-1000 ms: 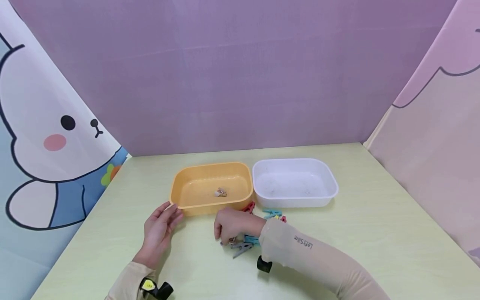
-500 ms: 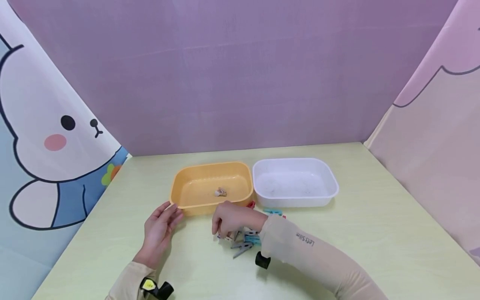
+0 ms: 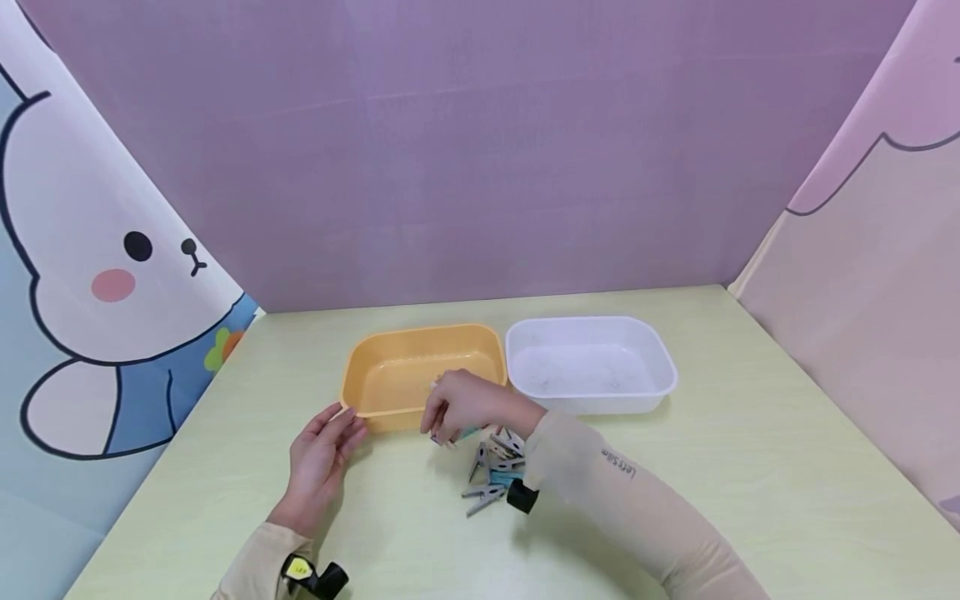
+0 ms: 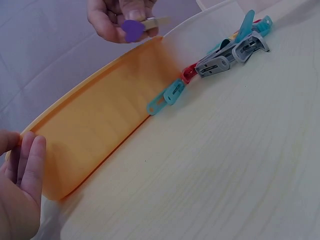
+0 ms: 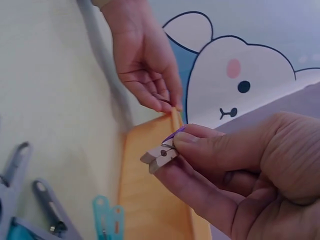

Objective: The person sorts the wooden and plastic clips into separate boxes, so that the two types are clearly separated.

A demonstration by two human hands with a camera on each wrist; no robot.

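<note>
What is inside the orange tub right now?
In the head view the orange tub shows a bare floor on its left. The right hand, pinching a small wooden clip with a purple heart, covers the middle near its front wall, so anything lying there cannot be seen.

A white tub (image 3: 591, 367) sits beside bunny-printed curtain (image 3: 97, 275).

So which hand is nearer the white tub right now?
Right. The right hand, pinching a small wooden clip with a purple heart, hovers at the orange tub's near rim, just left of the white tub. The left hand touches the orange tub's far-left corner.
</note>
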